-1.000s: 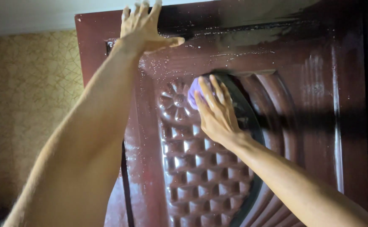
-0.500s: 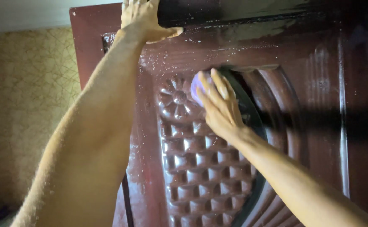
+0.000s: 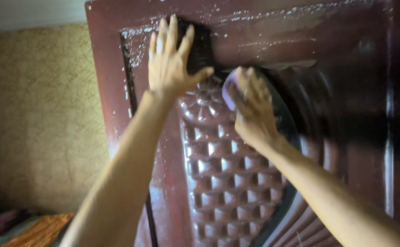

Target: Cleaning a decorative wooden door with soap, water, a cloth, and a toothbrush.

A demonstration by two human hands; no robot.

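Two bare hands of mine reach up against a dark reddish-brown carved door (image 3: 264, 41), its glossy face wet and flecked with white soap spots along the top rail. My left hand (image 3: 170, 68) lies flat on the upper left of the door, palm to the surface, its fingers (image 3: 163, 36) spread apart and holding nothing, the thumb pointing right. Just beside it, my right hand (image 3: 255, 107) presses a small rounded purple sponge (image 3: 228, 91) onto the carving; those fingers are curled together over the sponge, clamping it to the door, so only its left edge shows. The sponge sits at the top of an arched panel, right next to a raised flower rosette (image 3: 205, 103) with rounded petals. Below the rosette runs a lattice of small square recesses (image 3: 227, 183), shiny where light catches each bevel. Curved ribbed mouldings frame the panel on the right, blurred and in shadow. To the left stands a tan wall (image 3: 40, 114) with a fine crackled line pattern. Orange cloth (image 3: 37, 231) lies low in the corner.
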